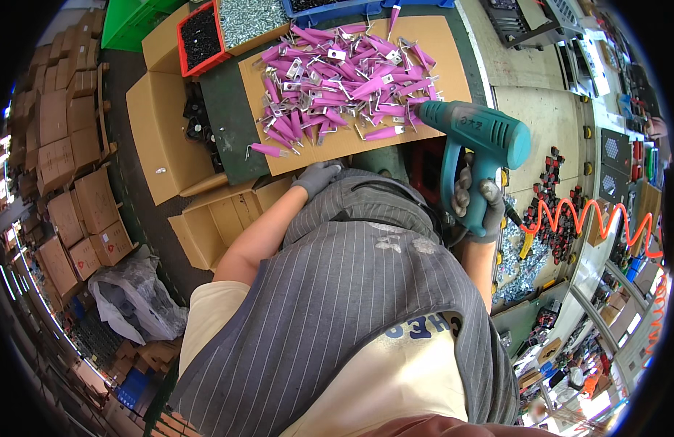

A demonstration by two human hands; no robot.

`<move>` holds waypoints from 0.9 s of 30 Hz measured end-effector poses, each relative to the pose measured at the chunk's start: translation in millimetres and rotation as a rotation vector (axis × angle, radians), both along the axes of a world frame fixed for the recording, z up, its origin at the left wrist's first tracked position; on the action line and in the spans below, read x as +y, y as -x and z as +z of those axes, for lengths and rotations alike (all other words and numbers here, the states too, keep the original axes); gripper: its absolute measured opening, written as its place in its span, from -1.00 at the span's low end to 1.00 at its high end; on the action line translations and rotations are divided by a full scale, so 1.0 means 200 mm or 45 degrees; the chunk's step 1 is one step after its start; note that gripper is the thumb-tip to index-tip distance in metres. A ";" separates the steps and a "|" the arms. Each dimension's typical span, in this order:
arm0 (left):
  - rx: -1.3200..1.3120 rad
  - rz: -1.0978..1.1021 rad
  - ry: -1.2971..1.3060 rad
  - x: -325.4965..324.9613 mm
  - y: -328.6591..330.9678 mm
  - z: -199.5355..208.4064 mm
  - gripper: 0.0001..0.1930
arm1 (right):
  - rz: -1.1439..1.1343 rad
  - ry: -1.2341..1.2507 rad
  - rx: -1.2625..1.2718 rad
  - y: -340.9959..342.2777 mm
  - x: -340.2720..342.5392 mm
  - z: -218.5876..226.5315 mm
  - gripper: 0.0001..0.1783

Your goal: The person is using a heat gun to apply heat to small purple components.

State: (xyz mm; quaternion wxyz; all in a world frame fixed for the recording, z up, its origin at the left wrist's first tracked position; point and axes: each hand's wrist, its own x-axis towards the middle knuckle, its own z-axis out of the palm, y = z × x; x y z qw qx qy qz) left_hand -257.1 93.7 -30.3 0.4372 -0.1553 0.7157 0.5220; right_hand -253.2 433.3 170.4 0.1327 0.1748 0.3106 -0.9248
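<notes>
My right hand (475,200), in a grey glove, grips the handle of a teal heat gun (490,131). Its nozzle points left, over the right edge of a heap of metal brackets with purple sleeves (344,80). The heap is spread on a flat cardboard sheet (453,44) on the table. At the near edge of the cardboard, my left hand (317,178), gloved too, lies on my striped apron (337,277) with its fingers stretched out and nothing seen in it. One sleeved bracket (270,150) sits apart at the near left corner of the sheet.
A red bin of dark screws (200,40) and a tray of silvery screws (253,22) stand at the back. Open cardboard boxes (162,131) flank the table on the left. A coiled orange hose (592,218) stretches across the right, above red-and-black parts (552,197).
</notes>
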 end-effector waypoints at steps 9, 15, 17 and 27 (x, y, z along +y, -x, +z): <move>0.002 0.033 -0.054 0.01 0.00 0.04 -0.54 | 0.009 -0.031 0.024 0.02 -0.02 0.00 -0.31; 0.048 -0.013 -0.036 0.00 -0.01 0.00 -0.54 | -0.012 -0.043 0.019 0.03 -0.03 0.02 -0.32; 0.049 -0.008 -0.033 -0.01 -0.01 -0.01 -0.54 | -0.004 -0.051 0.021 0.01 -0.03 0.02 -0.31; 0.066 -0.035 -0.023 -0.01 -0.01 -0.01 -0.54 | 0.014 -0.079 -0.056 -0.04 -0.04 0.02 -0.30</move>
